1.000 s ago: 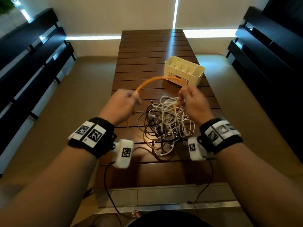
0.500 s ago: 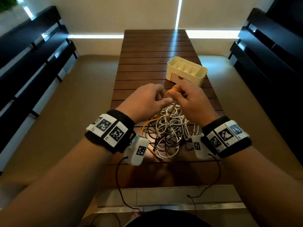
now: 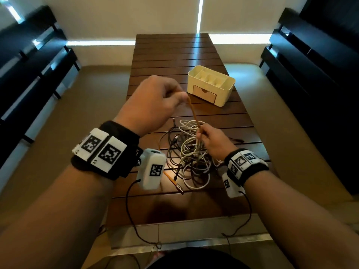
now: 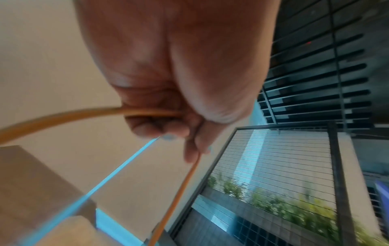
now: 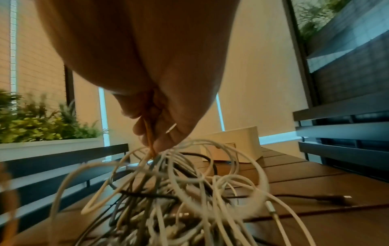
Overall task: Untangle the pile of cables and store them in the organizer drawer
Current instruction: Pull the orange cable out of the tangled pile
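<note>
Orange cable (image 3: pixel 193 111) held taut btwn both hands, running diagonally from upper L to lower R above the desk (image 3: pixel 171 61). Left hand (image 3: pixel 153 101) raised well above desk, fingers curled round the cable; in left wrist view (image 4: pixel 147 113) cable passes through the closed fingers and exits both sides. Right hand (image 3: pixel 215 140) lower, just over the pile of cables (image 3: pixel 188 158), thumb + fingers pinching the orange cable (image 5: pixel 149 138) right where it enters the tangle. Pile = white, grey & black cables looped together, lying mid-desk; right wrist view shows white loops (image 5: pixel 189 174) on top, darker ones beneath. One orange end w/ plug (image 3: pixel 174 184) lies on desk at near edge of pile. Cream organizer (image 3: pixel 210 85) sits beyond pile, far-right part of desk, apart from it; open top compartments, front drawer (image 3: pixel 205 95) closed. Dark slatted benches (image 3: pixel 29 61) either side of desk.
</note>
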Motion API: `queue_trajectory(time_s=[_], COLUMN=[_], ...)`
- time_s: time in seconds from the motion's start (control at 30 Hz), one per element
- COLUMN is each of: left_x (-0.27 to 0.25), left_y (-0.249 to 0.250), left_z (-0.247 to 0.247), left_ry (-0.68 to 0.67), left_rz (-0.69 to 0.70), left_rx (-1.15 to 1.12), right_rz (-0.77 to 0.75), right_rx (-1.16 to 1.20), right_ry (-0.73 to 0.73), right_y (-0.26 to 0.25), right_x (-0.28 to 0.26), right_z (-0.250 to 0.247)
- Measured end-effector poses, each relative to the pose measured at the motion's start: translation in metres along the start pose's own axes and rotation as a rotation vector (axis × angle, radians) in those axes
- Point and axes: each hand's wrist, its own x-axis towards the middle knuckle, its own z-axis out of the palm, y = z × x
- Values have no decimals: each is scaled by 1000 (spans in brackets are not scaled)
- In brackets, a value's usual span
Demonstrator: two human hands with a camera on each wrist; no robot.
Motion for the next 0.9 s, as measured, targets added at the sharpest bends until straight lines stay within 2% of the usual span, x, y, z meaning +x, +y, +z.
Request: queue_trajectory(time_s=[0.07, 0.1, 0.17, 0.23, 0.33, 0.47, 0.57, 0.63, 0.7, 0.8, 0.87, 0.9], left_x=[-6, -10, -17, -23, -17, -3, 2, 3, 1, -1, -7, -9], left_y=[-16, -26, -46, -53, -42, -15, -12, -9, -6, -12, -27, -37], left_z=[2, 4, 10, 14, 23, 36, 38, 36, 34, 30, 29, 30], left_ry=[84, 59, -104, -214, -145, -147, -97, -63, 28, 159, 137, 68], left_rz=[-123, -222, -418, -482, -323, -176, -77, 14, 84, 47, -89, -195], left_rx=[15, 61, 204, 339, 278, 130, 96, 77, 4, -142, -236, -226], right_rz=[35, 11, -104, -254, -447, -558, -546, -515, -378, -166, -186, -227], right_rx=[76, 111, 126, 110, 26, 6, -3, -44, -48, -22, 87, 138], right_ry=[50, 99, 228, 325, 396, 442, 482, 437, 359, 285, 335, 397], right_y=[-3, -7, -17, -29, -49, -74, -69, -58, -43, -24, -24, -27], right_x=[2, 3, 4, 9, 15, 16, 15, 14, 15, 16, 15, 16], right_z=[-12, -19, -32, -40, -41, -36, -38, -32, -23, -17, -19, -24])
